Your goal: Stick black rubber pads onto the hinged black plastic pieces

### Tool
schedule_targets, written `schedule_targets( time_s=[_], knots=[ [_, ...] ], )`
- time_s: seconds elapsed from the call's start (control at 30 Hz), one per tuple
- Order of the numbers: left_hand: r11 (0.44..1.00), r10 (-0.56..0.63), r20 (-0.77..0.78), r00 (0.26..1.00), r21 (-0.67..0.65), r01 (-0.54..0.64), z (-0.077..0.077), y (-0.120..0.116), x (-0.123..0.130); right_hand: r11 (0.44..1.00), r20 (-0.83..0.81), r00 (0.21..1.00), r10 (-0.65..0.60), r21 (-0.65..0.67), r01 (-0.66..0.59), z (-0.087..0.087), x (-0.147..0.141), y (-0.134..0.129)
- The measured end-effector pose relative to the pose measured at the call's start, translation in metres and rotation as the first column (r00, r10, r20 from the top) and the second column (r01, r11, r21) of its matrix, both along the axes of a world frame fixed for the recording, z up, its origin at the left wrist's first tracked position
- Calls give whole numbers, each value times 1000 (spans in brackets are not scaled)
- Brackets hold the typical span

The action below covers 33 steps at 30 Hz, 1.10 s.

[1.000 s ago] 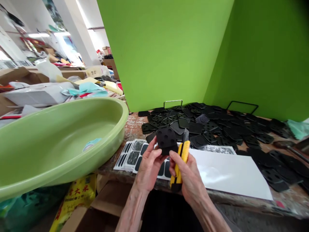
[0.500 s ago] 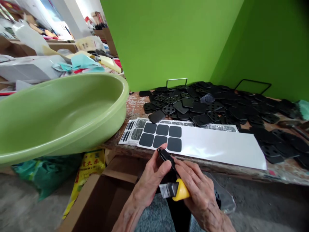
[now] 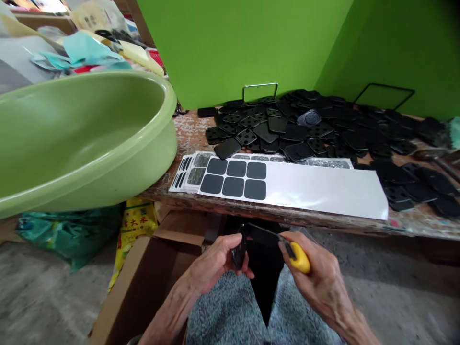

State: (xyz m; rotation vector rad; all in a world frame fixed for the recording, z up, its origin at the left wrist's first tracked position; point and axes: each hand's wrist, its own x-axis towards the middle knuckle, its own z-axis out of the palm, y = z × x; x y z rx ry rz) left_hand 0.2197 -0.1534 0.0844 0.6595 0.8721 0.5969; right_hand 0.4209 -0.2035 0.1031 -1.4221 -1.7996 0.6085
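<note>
My left hand point(image 3: 219, 258) is closed on a small black plastic piece point(image 3: 239, 250), pinched between thumb and fingers in front of the bench edge. My right hand point(image 3: 316, 273) grips a yellow-handled blade tool point(image 3: 300, 258), its grey end angled up and left. A thin dark strip point(image 3: 264, 230) spans the gap between the hands; I cannot tell what it belongs to. Just beyond them lies a white backing sheet point(image 3: 323, 191) with several dark rounded-square stickers point(image 3: 233, 187) at its left end. More sheets point(image 3: 196, 176) show beneath it.
Many flat black pieces point(image 3: 276, 125) are heaped along the back of the worn bench point(image 3: 190, 132), before a green panel point(image 3: 244, 43). A large green basin point(image 3: 158, 139) stands at left. Below are an open cardboard box point(image 3: 136, 278) and a green bag point(image 3: 72, 235).
My hands have moved apart: the right went right with the yellow-handled tool, and the left still holds a black piece. The view has tilted downward, so the bench sits higher.
</note>
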Motion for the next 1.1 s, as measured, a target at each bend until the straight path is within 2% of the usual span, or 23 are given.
schedule_targets(
  time_s=[0.1,0.17,0.23,0.3,0.37,0.43,0.47,0.6,0.7,0.8,0.93,1.1],
  knots=[
    [992,62,-134,989,120,-46,-5,-2,4,997,22,999,-37,72,36,-5,-2,-4],
    [973,168,-173,971,188,-134,-8,-3,5,993,-29,994,-109,-41,108,-9,-3,-7],
    [983,146,-162,976,133,-125,-12,-4,3,942,-140,960,-242,-270,198,-13,-1,-9],
    [995,99,-99,990,30,-96,-18,-5,-1,838,-334,845,-418,-501,217,-17,4,-8],
    [995,85,-22,996,-40,-86,-24,-5,-4,765,-534,642,-550,-631,131,-22,9,-7],
    [994,80,46,996,-74,-77,-32,-6,-5,760,-657,473,-587,-649,41,-26,11,-5],
    [994,78,67,995,-84,-72,-35,-6,-4,766,-685,433,-586,-642,22,-28,10,-4],
    [991,86,114,990,-108,-73,-42,-7,-2,773,-697,406,-591,-633,40,-35,6,-5],
    [992,113,236,965,-80,-96,-37,-7,-2,777,-696,401,-595,-626,66,-41,5,-8],
    [992,119,348,930,-69,-101,-30,-9,-2,758,-697,359,-621,-651,48,-48,4,-12],
    [994,109,369,923,-47,-99,-30,-9,-1,717,-680,292,-673,-696,32,-55,-2,-17],
    [989,148,369,918,-26,-149,-40,-4,-1,742,-686,307,-660,-659,123,-53,-13,-20]
  ],
)
